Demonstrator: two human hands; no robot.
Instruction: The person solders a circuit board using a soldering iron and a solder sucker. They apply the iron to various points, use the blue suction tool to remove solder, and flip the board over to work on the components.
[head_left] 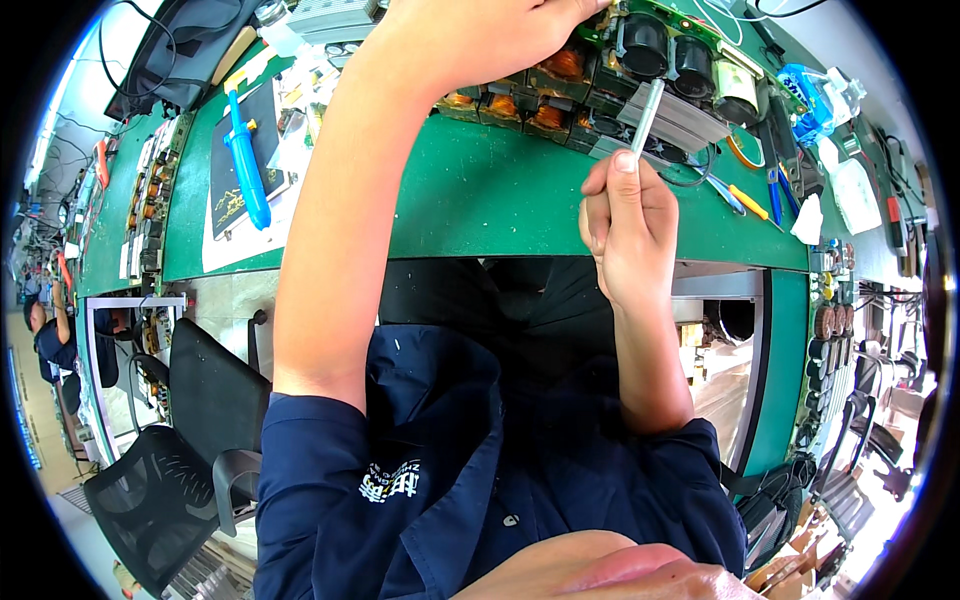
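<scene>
My left hand (490,35) reaches over the far side of a large circuit board assembly (605,85) on the bench. Its fingertips reach the top of the view by the board, and most of its fingers are hidden. The board carries copper-wound coils (550,115), black round capacitors (644,45) and a grey finned heatsink (685,122). In my right hand (632,215), closed with the thumb on top, is a slim silver metal rod (648,108). Its upper end points at the board, close beneath the capacitors; I cannot tell if it touches.
A blue desoldering pump (245,165) lies on a black-and-white sheet at left. Right of the board are a yellow-handled tool (748,202), blue-handled pliers (778,195), crumpled tissue (808,218) and a blue-labelled bottle (815,105). More circuit boards (155,200) line the green bench (470,200); a black chair (205,400) stands left.
</scene>
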